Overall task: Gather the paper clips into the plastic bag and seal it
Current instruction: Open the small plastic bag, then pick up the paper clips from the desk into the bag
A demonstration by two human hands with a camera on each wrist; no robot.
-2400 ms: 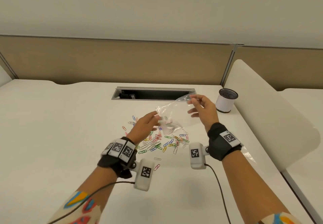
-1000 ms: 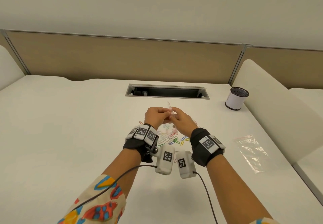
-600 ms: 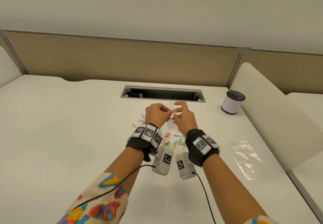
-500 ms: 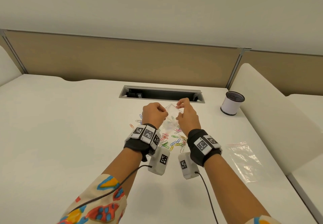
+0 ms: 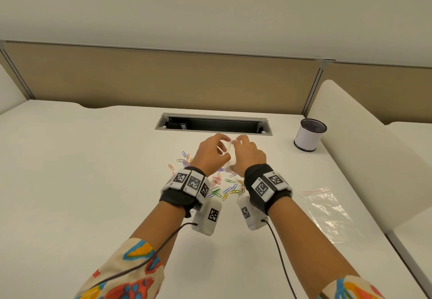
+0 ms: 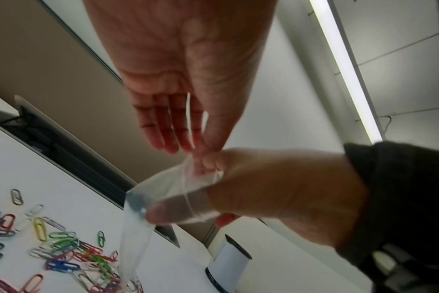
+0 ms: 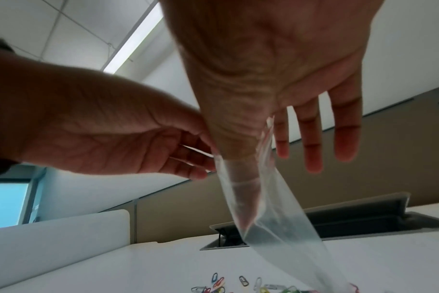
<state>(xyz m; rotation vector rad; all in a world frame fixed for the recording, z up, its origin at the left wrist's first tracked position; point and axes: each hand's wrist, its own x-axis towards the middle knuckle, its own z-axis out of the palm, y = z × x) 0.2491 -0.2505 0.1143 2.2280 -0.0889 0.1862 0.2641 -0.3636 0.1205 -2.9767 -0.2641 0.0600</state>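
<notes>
A small clear plastic bag (image 5: 230, 158) hangs between my two hands above the pile of coloured paper clips (image 5: 224, 187) on the white desk (image 5: 93, 182). My left hand (image 5: 221, 149) pinches the top edge of the bag (image 6: 138, 228) between thumb and forefinger. My right hand (image 5: 239, 144) pinches the other side of the mouth, its thumb (image 7: 238, 156) pressed against the film and its other fingers straight. The lower end of the bag (image 7: 276, 224) dangles just over the paper clips (image 7: 218, 281). The wrist views show nothing inside the upper part of the bag.
A second clear bag (image 5: 327, 212) with a red strip lies flat on the desk to the right. A white cup with a dark rim (image 5: 309, 134) stands at the back right. An open cable slot (image 5: 214, 124) runs behind the hands. A divider panel (image 5: 364, 140) borders the right side.
The bag was stretched wide between my hands; the hands have since come together at its mouth. In the last half second they closed in tighter and the bag's top narrowed.
</notes>
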